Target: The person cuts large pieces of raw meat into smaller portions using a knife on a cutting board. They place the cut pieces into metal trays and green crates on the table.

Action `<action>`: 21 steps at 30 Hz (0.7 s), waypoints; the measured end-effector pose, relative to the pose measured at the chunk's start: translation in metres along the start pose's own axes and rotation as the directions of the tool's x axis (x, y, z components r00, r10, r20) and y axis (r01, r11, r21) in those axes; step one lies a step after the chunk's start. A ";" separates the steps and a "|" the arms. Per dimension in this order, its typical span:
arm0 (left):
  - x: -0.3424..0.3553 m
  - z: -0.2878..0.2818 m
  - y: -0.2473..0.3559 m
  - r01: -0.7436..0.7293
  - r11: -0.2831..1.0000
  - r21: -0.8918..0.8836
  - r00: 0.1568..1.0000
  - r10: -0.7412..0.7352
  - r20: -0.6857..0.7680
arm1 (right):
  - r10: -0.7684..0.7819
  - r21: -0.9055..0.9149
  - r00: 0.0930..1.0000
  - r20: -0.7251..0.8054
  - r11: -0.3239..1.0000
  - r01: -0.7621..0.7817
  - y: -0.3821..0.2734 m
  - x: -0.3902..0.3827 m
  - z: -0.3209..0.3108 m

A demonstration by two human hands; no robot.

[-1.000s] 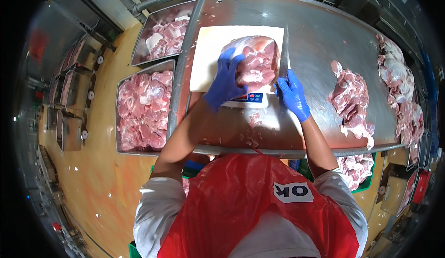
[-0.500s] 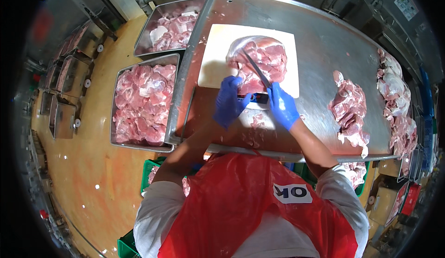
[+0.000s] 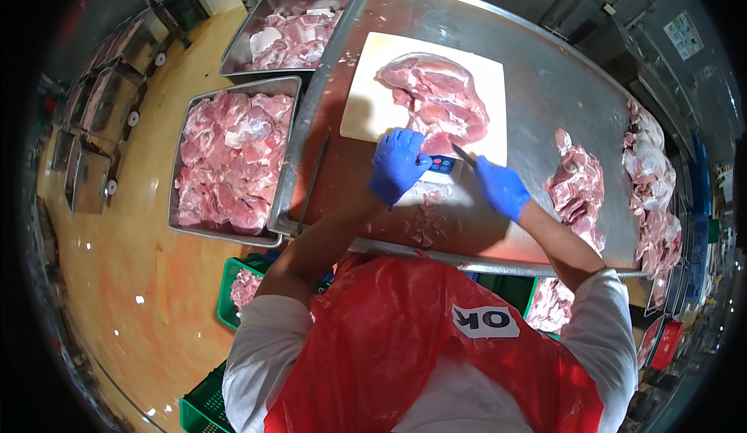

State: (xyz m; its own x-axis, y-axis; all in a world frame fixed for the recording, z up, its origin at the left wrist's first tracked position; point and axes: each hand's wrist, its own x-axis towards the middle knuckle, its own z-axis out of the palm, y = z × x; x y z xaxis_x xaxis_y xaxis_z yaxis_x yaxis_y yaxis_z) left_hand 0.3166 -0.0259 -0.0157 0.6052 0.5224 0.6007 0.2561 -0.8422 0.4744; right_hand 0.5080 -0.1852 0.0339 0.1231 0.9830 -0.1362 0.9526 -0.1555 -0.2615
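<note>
A slab of pink meat lies on a white cutting board, which rests on a scale with blue buttons. My left hand, in a blue glove, has its fingers curled on the meat's lower left edge. My right hand, also gloved, grips a knife, its blade angled up and left at the meat's lower edge. The board and scale sit on a steel table.
Steel tubs of meat stand left of the table. Meat pieces lie on its right. Green crates are below, on the yellow floor. Racks of steel bins stand far left.
The knife has moved from upright beside the board, onto the meat's middle, then back down to its lower edge. My left hand has left the meat's side for its lower edge.
</note>
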 end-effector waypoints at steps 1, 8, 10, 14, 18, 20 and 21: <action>0.000 0.000 0.001 0.012 1.000 0.010 1.000 -0.012 0.003 | -0.055 0.017 0.998 -0.037 0.998 0.056 -0.006 0.011 -0.004; 0.001 0.001 -0.006 -0.072 0.996 -0.059 0.997 0.071 -0.010 | 0.134 0.086 0.984 0.114 0.986 -0.144 -0.023 0.041 -0.003; -0.005 0.000 -0.030 -0.067 0.997 0.034 0.997 0.068 -0.026 | 0.181 0.091 0.960 0.215 0.975 -0.204 -0.008 0.002 -0.010; 0.007 -0.018 -0.042 0.023 0.999 -0.042 0.990 -0.029 -0.141 | 0.137 -0.163 0.974 0.181 0.981 -0.108 0.031 -0.070 -0.022; -0.017 -0.023 0.004 -0.104 0.959 -0.264 0.995 0.102 -0.021 | 0.107 -0.114 0.994 -0.030 0.987 -0.110 0.021 -0.068 -0.028; -0.027 -0.008 0.010 -0.235 0.972 0.009 0.971 0.235 0.034 | 0.008 -0.050 0.988 -0.154 0.999 -0.016 0.010 -0.049 -0.023; -0.029 0.005 0.011 -0.238 0.969 0.067 0.971 0.239 -0.006 | 0.032 -0.018 0.983 -0.180 0.999 -0.036 0.004 -0.036 -0.015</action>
State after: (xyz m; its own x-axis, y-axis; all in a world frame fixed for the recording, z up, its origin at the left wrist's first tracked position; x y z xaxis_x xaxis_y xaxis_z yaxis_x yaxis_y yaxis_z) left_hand 0.3054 -0.0511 -0.0308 0.6441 0.3064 0.7009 0.1545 -0.9495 0.2731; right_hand 0.5116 -0.2201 0.0517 0.2018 0.9790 0.0294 0.9524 -0.1892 -0.2389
